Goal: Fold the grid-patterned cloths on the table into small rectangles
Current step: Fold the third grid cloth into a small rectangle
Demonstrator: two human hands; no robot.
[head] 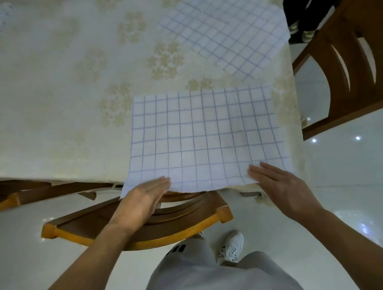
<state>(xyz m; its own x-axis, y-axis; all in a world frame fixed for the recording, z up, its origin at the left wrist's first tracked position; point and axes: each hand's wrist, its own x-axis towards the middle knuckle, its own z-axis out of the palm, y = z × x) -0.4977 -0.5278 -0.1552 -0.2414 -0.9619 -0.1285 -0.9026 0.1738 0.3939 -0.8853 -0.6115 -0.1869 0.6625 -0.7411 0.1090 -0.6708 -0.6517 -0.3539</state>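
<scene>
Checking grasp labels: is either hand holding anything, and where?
No grip shows. The left hand and right hand lay straight fingers on the near edge of the spread grid cloth, which overhangs the table.

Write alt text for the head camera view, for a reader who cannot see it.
A person's left hand and right hand rest with straight fingers on the near edge of a grid-patterned cloth spread flat on a table. A second grid cloth lies spread at the far right corner.
</scene>
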